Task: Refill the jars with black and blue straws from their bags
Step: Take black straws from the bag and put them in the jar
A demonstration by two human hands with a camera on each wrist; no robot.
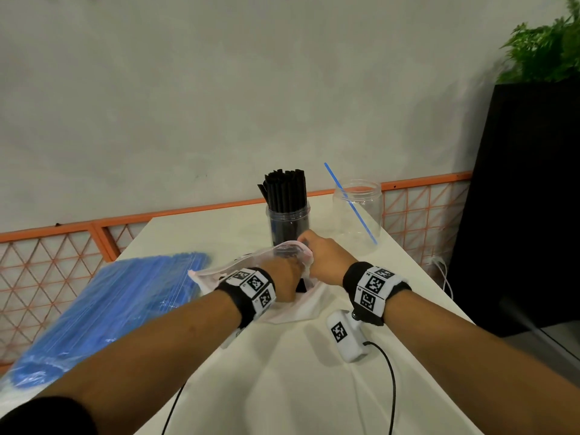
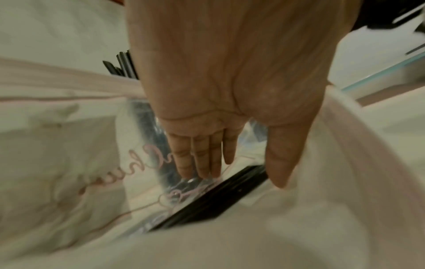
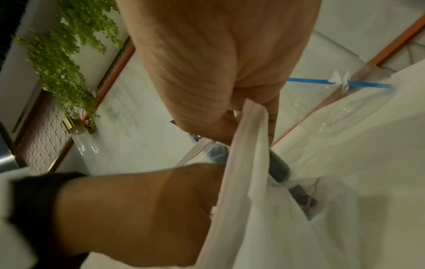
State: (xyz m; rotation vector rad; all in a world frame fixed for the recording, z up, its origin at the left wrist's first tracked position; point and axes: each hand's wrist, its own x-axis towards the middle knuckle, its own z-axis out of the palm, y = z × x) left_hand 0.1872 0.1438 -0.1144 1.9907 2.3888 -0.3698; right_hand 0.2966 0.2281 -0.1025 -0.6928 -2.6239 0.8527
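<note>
A clear jar packed with black straws (image 1: pixel 286 202) stands at the back of the white table (image 1: pixel 282 387). To its right a second clear jar (image 1: pixel 359 215) holds a single blue straw (image 1: pixel 350 202). A bag of blue straws (image 1: pixel 110 309) lies at the left. At the centre lies a translucent white bag (image 1: pixel 238 271) with a few black straws (image 2: pixel 207 202) at its bottom. My left hand (image 2: pixel 241 178) is inside this bag, fingers straight, just above those straws. My right hand (image 3: pixel 248 118) pinches the bag's rim (image 3: pixel 251 127) and holds the mouth open.
A white tagged device (image 1: pixel 345 337) with a black cable lies on the table near my right wrist. A black planter (image 1: pixel 527 199) with a green plant stands at the right. An orange mesh fence (image 1: pixel 62 246) runs behind the table.
</note>
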